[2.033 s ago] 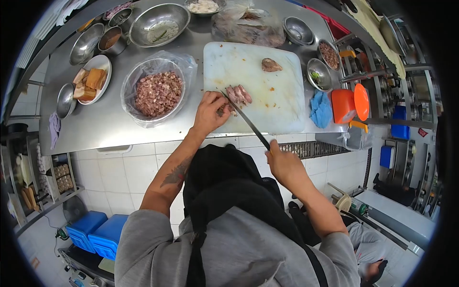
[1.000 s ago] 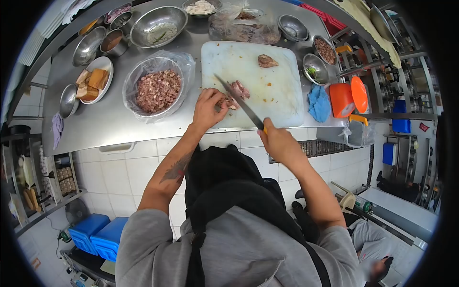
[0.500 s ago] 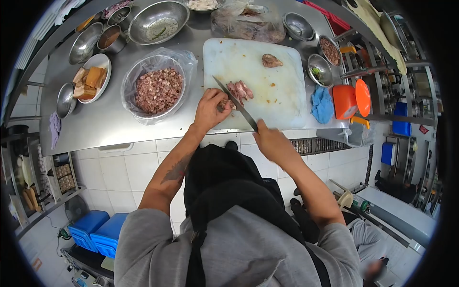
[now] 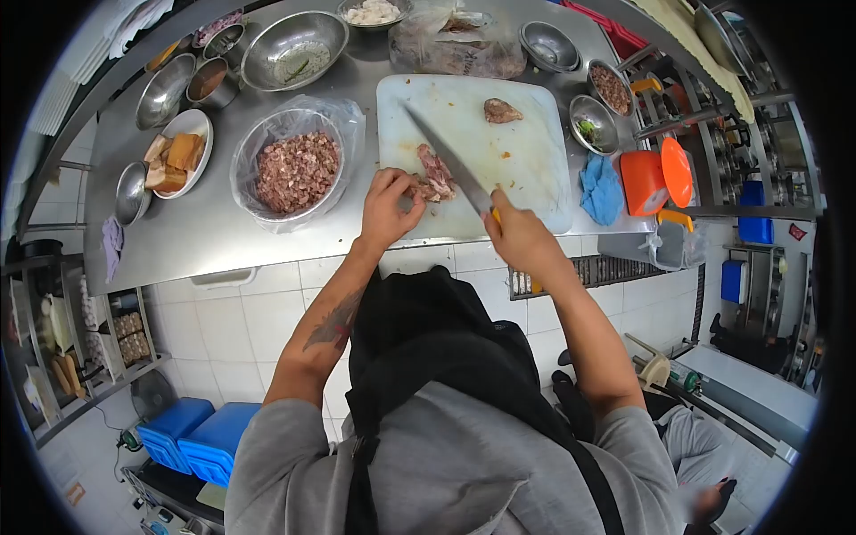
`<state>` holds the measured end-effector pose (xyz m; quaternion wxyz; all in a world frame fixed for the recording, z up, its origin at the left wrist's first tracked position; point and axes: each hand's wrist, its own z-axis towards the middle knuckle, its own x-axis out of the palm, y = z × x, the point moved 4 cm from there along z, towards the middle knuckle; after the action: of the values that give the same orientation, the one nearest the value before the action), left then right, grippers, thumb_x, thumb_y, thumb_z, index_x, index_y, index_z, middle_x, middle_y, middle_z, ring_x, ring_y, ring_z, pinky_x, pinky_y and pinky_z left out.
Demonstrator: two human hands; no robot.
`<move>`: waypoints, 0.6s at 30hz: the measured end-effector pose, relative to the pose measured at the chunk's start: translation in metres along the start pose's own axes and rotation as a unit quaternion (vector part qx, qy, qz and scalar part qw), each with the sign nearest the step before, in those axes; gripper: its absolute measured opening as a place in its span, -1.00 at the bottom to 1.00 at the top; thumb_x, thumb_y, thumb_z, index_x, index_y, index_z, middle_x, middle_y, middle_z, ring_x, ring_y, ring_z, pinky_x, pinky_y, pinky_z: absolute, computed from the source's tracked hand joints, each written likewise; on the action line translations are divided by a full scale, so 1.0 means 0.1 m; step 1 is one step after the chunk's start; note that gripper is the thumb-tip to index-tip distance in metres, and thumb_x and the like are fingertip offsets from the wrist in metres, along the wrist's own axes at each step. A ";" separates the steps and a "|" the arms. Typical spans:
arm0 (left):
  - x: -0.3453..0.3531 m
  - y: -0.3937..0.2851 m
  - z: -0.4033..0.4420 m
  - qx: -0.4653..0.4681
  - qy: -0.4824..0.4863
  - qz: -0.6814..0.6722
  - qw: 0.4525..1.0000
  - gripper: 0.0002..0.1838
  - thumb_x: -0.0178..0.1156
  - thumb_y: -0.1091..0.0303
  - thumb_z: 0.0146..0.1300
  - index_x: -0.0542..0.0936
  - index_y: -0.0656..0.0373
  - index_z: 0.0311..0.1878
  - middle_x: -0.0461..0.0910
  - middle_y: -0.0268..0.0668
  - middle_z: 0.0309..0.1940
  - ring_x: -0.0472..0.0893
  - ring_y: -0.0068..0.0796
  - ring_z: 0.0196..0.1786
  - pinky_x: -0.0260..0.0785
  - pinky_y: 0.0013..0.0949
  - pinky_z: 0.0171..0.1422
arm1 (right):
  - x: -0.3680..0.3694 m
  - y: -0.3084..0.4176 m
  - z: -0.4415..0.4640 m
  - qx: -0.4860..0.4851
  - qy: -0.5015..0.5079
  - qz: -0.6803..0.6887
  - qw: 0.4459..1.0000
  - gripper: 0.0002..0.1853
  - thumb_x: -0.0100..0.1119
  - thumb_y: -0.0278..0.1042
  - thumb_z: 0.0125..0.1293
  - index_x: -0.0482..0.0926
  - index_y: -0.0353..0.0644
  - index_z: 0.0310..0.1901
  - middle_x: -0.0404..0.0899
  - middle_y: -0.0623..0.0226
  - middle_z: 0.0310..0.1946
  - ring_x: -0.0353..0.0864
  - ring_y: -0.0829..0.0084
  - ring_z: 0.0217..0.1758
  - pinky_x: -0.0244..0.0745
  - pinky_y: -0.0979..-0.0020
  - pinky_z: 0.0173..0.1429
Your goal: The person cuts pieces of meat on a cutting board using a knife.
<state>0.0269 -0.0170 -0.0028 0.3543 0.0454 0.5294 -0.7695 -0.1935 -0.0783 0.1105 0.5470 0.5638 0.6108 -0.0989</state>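
Knife (image 4: 448, 159) shifts right of cut meat (image 4: 436, 174); my right hand (image 4: 526, 241) grips handle, left hand (image 4: 387, 209) pinches cut meat on cutting board (image 4: 535, 183). One chunk (image 4: 502, 111) beyond; one plastic-lined bowl (image 4: 241, 176) holds diced meat (image 4: 297, 172).

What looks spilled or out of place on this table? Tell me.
Loose scraps dot the board, away from the cut meat, like untidy leftovers. The purple cloth lies crumpled near the front left corner of the table, looking dropped. Nothing looks damaged.
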 end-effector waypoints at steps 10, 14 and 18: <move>0.05 0.01 0.08 0.035 0.017 0.041 0.998 -0.82 0.37 0.50 0.04 0.67 0.19 -0.24 0.62 -0.21 -0.18 0.61 -0.09 -0.04 0.53 -0.12 0.07 | 0.19 0.02 -0.53 -0.009 0.041 -0.129 0.991 -0.74 -0.01 -0.28 0.59 0.39 -0.31 0.10 0.66 -0.24 -0.47 0.73 -0.27 -0.30 0.60 -0.25 -0.17; 0.06 0.06 0.06 0.025 0.016 0.030 0.999 -0.83 0.39 0.50 0.05 0.68 0.16 -0.24 0.63 -0.21 -0.17 0.62 -0.09 -0.03 0.54 -0.11 0.07 | 0.61 -0.11 0.09 -0.033 0.017 -0.086 0.996 -0.76 -0.03 -0.32 0.57 0.38 -0.29 0.11 0.67 -0.28 -0.45 0.73 -0.32 -0.25 0.60 -0.28 -0.12; 0.05 0.09 0.04 0.031 0.013 0.034 0.999 -0.83 0.39 0.50 0.06 0.69 0.16 -0.23 0.64 -0.21 -0.16 0.62 -0.09 -0.04 0.55 -0.12 0.06 | 0.15 0.10 -0.34 0.023 0.086 -0.102 0.991 -0.77 -0.06 -0.34 0.57 0.37 -0.27 0.12 0.67 -0.36 -0.39 0.72 -0.39 -0.21 0.58 -0.30 -0.08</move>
<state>0.0293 -0.0244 -0.0103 0.3718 0.0846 0.5083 -0.7722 -0.2011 -0.0416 0.1169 0.4662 0.5174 0.7076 -0.1189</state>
